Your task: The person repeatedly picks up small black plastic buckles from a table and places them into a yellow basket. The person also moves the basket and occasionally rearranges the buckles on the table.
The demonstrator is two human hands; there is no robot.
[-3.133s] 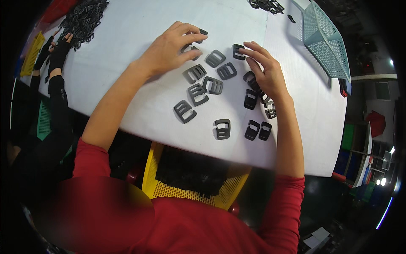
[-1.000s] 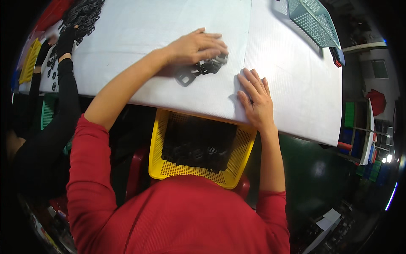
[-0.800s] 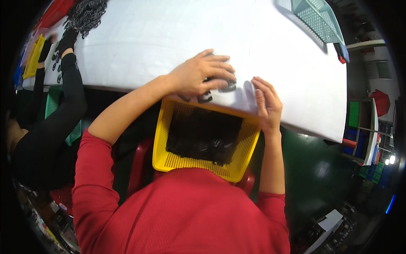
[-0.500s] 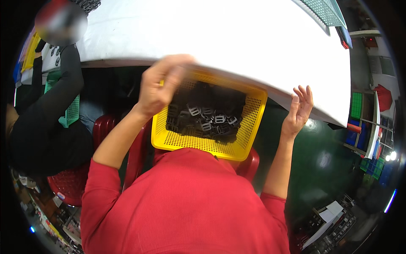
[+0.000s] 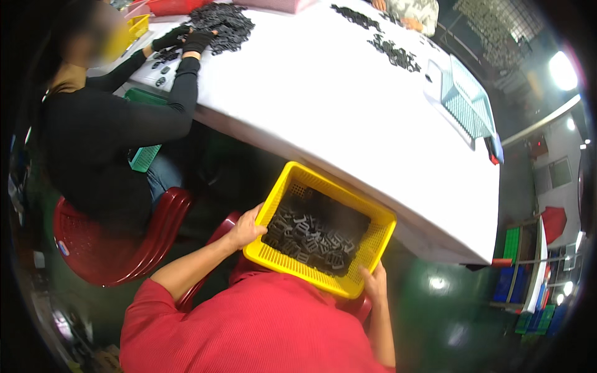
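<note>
A yellow perforated plastic basket point(image 5: 311, 283) sits at my lap, against the table's near edge. Inside it lie many small black buckles point(image 5: 305, 233), some catching the light. My left hand point(image 5: 247, 229) grips the basket's left side, thumb over the rim. At the right near corner my right hand point(image 5: 374, 283) is closed on the basket's wall, fingers partly hidden beneath it.
A white-covered table point(image 5: 323, 99) stretches ahead, with black piles point(image 5: 221, 28) and a pale blue basket point(image 5: 466, 102) on it. At left a co-worker in black point(image 5: 118, 137) sits on red chairs point(image 5: 124, 248), hands at a pile. Another person's sleeve point(image 5: 416, 12) shows across the table.
Both hands came down from above and beside the basket and took hold of its sides. My view has tilted up and turned, showing more of the table and the co-worker.
</note>
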